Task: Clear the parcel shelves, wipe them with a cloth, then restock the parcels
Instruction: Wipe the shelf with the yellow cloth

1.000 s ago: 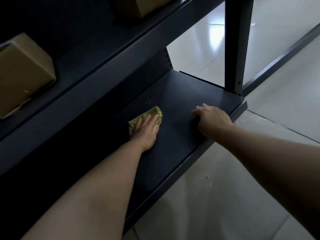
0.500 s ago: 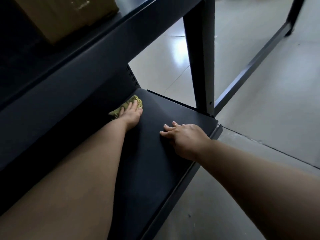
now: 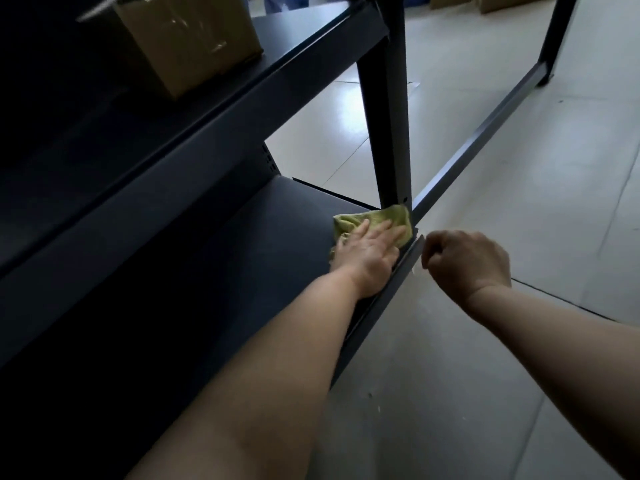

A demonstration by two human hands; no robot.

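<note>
The left hand (image 3: pixel 367 251) lies flat, fingers straight and spread, pressing the yellow-green cloth (image 3: pixel 349 221) onto the lower shelf (image 3: pixel 277 230); the flat palm probably serves to keep the whole cloth bearing on the metal. The cloth sits in the front corner, touching the foot of the upright post (image 3: pixel 384 116), a spot where dust would likely gather. The right hand (image 3: pixel 467 261) hangs over the floor (image 3: pixel 519 341) just beside the shelf's front lip (image 3: pixel 388 296), fingers loosely curled and holding nothing, seemingly kept clear of the wiping. A cardboard parcel (image 3: pixel 194 39) stands on the upper shelf (image 3: pixel 242 109); what shows of the lower one carries no parcels, so wiping looks under way and restocking is not yet begun.
</note>
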